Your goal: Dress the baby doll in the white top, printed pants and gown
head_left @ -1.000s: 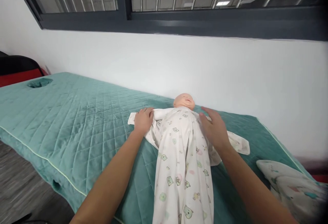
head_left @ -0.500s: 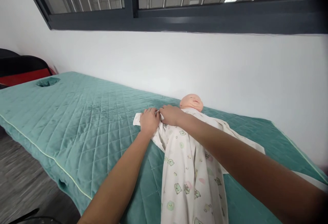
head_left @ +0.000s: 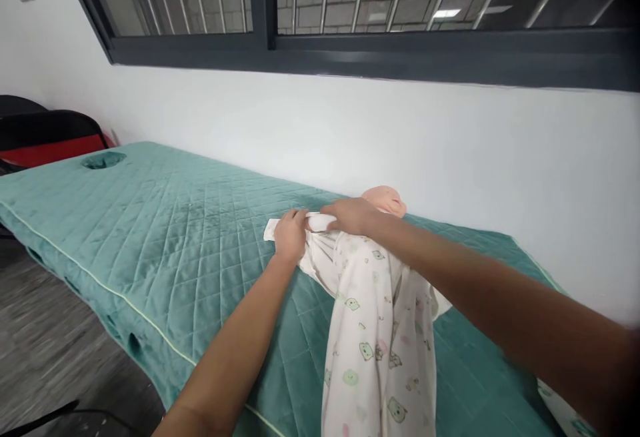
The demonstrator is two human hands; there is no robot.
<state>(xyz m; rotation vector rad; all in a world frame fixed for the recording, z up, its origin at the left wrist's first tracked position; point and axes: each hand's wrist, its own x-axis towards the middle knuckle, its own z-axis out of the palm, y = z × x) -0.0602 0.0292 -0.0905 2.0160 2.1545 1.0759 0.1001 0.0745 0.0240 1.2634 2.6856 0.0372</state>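
Parted by a wider gap than half a second ago, the left hand (head_left: 291,235) curls around a white sleeve (head_left: 320,222) while the right hand (head_left: 351,215), half open, touches its upper end; whether it grips cannot be told. Their soft, creased gown (head_left: 380,343), printed with green animals, lies on a quilted green bed (head_left: 200,257). Past the right forearm, which covers its chest, shows a smooth doll's head (head_left: 384,198), near the white wall (head_left: 350,130)

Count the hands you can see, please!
2: the left hand on the white sleeve, and the right hand on it too, nearer the doll's head. The doll's hands may be hidden.
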